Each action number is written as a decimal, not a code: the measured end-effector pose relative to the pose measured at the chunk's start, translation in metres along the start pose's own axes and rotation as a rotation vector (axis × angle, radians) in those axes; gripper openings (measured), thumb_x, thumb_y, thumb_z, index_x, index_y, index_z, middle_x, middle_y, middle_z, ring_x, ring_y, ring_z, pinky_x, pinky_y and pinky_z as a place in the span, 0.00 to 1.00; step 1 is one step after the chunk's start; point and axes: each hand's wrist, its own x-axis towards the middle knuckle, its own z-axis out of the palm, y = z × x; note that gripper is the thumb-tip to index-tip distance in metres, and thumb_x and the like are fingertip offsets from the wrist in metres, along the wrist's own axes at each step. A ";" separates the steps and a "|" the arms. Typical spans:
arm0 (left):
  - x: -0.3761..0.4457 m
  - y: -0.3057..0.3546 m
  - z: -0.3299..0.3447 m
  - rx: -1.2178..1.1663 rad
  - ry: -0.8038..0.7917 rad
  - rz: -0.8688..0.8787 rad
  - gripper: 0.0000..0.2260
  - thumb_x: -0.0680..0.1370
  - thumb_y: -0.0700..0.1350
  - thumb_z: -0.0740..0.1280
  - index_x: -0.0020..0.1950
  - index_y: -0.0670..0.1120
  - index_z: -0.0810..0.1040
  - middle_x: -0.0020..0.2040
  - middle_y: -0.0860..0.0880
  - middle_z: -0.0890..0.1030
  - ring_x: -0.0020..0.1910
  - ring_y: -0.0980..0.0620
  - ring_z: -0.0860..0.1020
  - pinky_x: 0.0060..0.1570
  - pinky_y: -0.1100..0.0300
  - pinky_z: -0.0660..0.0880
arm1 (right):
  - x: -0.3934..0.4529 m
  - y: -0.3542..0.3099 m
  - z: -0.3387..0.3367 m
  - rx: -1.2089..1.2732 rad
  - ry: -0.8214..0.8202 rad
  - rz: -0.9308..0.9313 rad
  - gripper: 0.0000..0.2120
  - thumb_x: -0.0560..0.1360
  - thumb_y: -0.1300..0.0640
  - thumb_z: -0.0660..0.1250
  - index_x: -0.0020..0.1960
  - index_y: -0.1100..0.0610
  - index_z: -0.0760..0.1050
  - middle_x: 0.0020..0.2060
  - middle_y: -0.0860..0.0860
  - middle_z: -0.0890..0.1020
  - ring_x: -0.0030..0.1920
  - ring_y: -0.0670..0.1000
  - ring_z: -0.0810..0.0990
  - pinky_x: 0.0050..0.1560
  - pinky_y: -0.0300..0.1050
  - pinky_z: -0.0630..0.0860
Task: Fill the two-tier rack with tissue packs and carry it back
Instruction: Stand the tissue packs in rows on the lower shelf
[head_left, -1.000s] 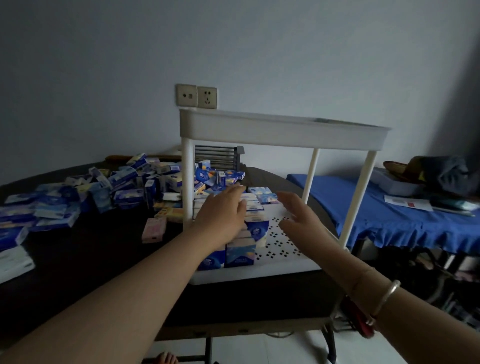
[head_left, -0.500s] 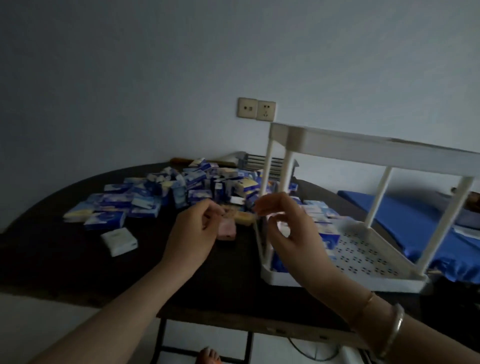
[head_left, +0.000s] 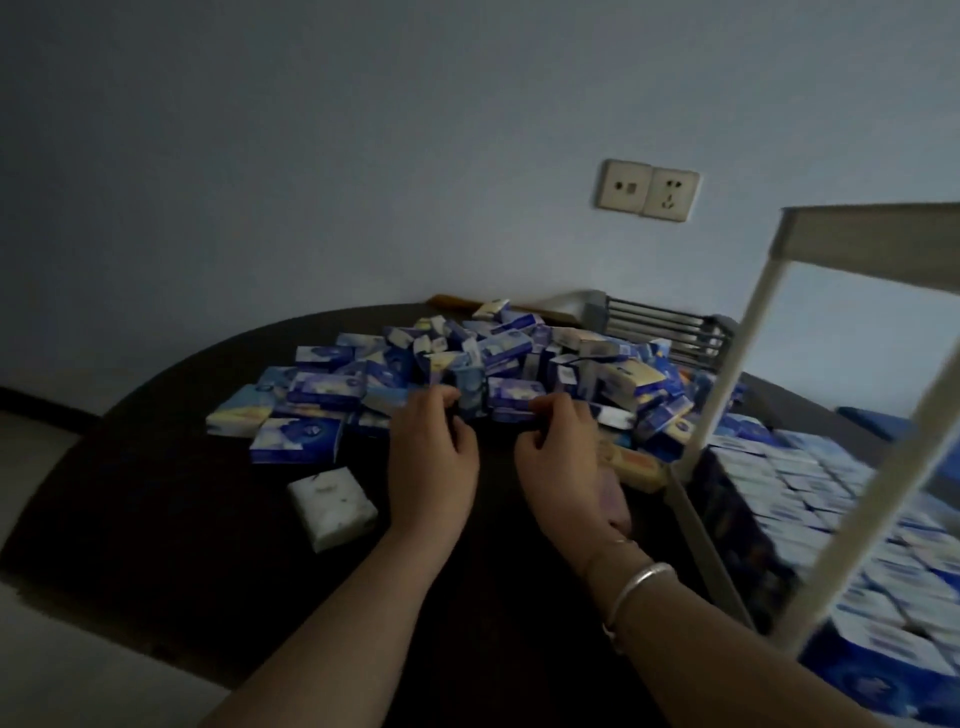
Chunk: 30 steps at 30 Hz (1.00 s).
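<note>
Left grip (head_left: 434, 457) curls half-closed against an upright blue tissue pack (head_left: 470, 397); right grip (head_left: 563, 457) curls half-closed beside it, contents unclear.

Bare dark table (head_left: 156, 493) left; tissue pile (head_left: 467, 369) ahead, rack (head_left: 727, 395) blocking right.

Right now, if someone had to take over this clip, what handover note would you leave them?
Left hand: fingers curled at the near edge of the pile; whether it grips a pack is unclear.
Right hand: same, fingers bent at the pile, grip unclear.
Rack: on the table at right, lower tier holds rows of packs; inside of the top tier is not visible.
White pack: lies alone, near left.
Done: lower tier partly or mostly filled.
Left: move the pile into the rack, then carry it back.
</note>
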 end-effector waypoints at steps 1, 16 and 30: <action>0.006 -0.003 0.001 0.110 0.025 0.063 0.13 0.77 0.41 0.64 0.62 0.48 0.72 0.61 0.50 0.73 0.63 0.51 0.70 0.59 0.59 0.70 | 0.006 0.001 0.007 -0.024 0.016 -0.024 0.15 0.73 0.63 0.62 0.60 0.55 0.70 0.60 0.53 0.70 0.63 0.53 0.67 0.63 0.46 0.68; 0.041 -0.035 0.015 0.621 -0.066 -0.091 0.27 0.76 0.51 0.67 0.72 0.47 0.61 0.71 0.42 0.66 0.71 0.42 0.61 0.72 0.46 0.59 | 0.044 0.023 0.030 -0.190 -0.069 0.088 0.26 0.79 0.52 0.56 0.76 0.53 0.55 0.77 0.58 0.45 0.76 0.56 0.39 0.76 0.53 0.44; 0.037 0.002 0.013 -0.776 -0.204 -0.423 0.18 0.79 0.46 0.63 0.62 0.58 0.58 0.59 0.49 0.72 0.49 0.57 0.76 0.51 0.61 0.75 | 0.031 -0.001 0.008 0.986 -0.146 0.161 0.11 0.78 0.67 0.59 0.57 0.57 0.73 0.51 0.52 0.80 0.45 0.48 0.83 0.43 0.45 0.82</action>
